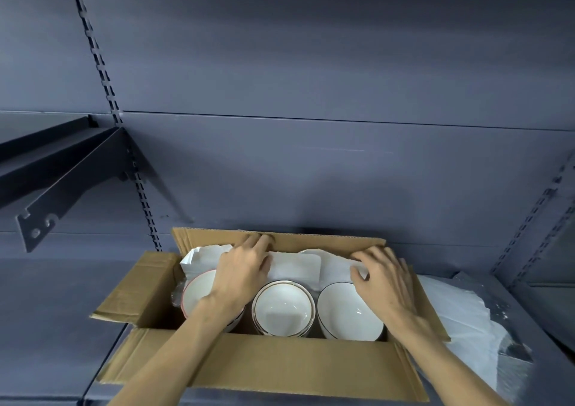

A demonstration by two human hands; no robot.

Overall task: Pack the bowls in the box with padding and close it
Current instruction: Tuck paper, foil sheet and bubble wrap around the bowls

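While three white bowls (281, 307) sit in the open box (280, 365), left hand (241, 268) and right hand (384, 278) press spread fingers onto white padding (295, 267) beneath their fingertips.

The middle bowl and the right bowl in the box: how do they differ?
The middle bowl has a broad gold-brown rim band; the right bowl has only a thin dark rim line. The middle bowl sits level and looks stacked on others, while the right bowl tilts toward the right side. The right hand reaches over the right bowl's far edge; the middle bowl is uncovered. Both are white inside and sit in the cardboard box.
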